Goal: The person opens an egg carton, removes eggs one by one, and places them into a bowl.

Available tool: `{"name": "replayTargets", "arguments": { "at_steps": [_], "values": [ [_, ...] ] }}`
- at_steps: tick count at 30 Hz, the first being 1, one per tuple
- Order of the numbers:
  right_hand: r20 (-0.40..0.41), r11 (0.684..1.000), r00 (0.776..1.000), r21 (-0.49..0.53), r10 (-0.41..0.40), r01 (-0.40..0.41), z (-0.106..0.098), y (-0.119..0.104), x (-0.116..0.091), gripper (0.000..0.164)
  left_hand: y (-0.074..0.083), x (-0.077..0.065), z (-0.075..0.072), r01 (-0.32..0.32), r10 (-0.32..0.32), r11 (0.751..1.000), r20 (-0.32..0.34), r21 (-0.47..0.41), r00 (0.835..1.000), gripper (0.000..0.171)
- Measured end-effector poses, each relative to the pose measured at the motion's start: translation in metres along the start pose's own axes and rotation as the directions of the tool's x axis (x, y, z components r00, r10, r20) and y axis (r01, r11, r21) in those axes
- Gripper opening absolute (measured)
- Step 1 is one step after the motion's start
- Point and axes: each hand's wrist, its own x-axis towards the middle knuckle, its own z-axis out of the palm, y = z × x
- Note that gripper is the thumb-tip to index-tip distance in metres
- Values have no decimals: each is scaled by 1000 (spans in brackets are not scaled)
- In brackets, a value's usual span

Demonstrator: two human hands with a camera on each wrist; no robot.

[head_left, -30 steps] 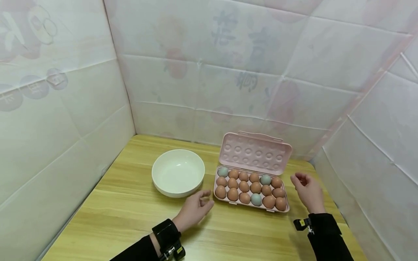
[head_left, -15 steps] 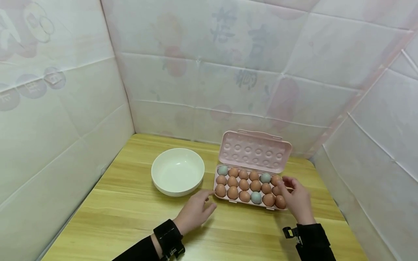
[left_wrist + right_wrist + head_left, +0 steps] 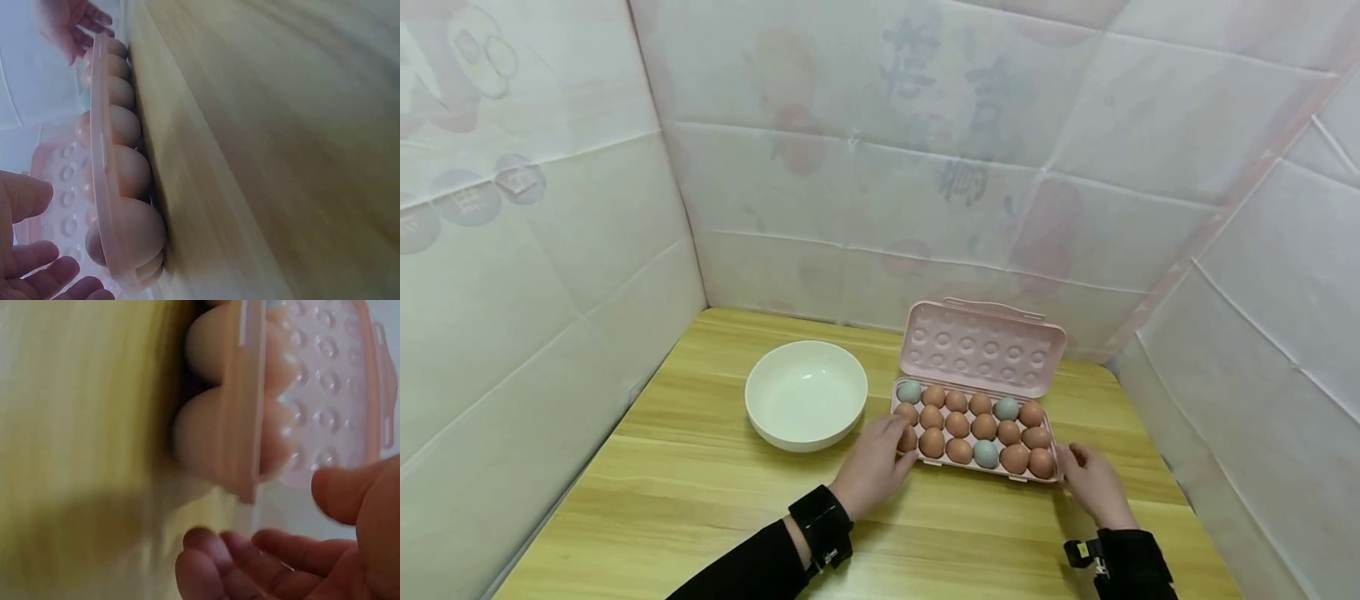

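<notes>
A pink plastic egg carton point(image 3: 983, 346) lies on the table with its lid raised. Brown eggs point(image 3: 957, 425) fill it in rows, with a few pale green eggs point(image 3: 986, 454) among them. At the carton's left end is my left hand point(image 3: 871, 471), its fingers in front of the nearest eggs. The left wrist view shows those fingers point(image 3: 47, 275) loosely bent around nothing, beside the carton's end. My right hand point(image 3: 1093, 483) is by the near right corner. In the right wrist view, its thumb and fingers point(image 3: 303, 553) are spread apart, holding nothing; contact with the rim is unclear.
A white bowl point(image 3: 806, 397) with nothing in it stands left of the carton. The wooden table point(image 3: 647, 500) is closed in by pale printed sheets point(image 3: 850, 192) at the back and both sides.
My left hand has moved right and slightly forward to the carton's left end. My right hand first came left over the right-end eggs, then drew back to the near right corner.
</notes>
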Motion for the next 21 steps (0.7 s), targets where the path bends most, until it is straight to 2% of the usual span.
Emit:
{"name": "replayTargets", "arguments": {
  "at_steps": [7,12,16,21],
  "values": [
    [-24,982,997,177,76,-70,7,11,8,50,-2,13,5,49,-49,999,50,-9,998,38],
    [-26,971,996,225,87,-79,14,12,10,47,-5,19,8,63,-65,998,81,19,995,34],
    [-22,964,994,249,103,-94,17,13,12,48,-5,20,10,63,-72,993,92,100,993,31],
    [-9,955,994,278,113,-106,18,15,14,49,-4,22,16,53,-62,973,37,224,997,20]
  ]
}}
